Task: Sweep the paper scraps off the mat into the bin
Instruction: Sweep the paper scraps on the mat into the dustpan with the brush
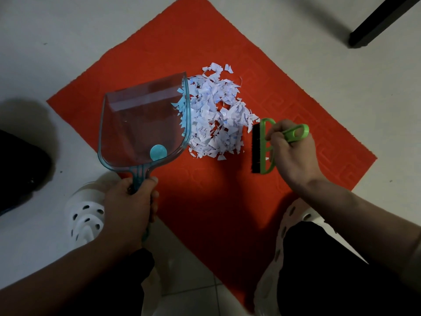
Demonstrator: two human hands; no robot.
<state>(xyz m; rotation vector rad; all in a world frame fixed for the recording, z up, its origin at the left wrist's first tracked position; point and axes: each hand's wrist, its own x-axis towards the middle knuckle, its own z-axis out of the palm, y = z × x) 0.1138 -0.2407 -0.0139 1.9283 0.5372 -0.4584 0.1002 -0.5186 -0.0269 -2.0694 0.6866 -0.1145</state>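
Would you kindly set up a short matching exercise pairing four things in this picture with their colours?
Things:
1. mat
2. dustpan
3. brush
4. paper scraps

Colours:
A. green frame, black bristles
B. white
C. red
D. clear blue-green

Pairs: 1-C, 2-D, 3-A, 4-B. The left hand holds the dustpan, the right hand the brush.
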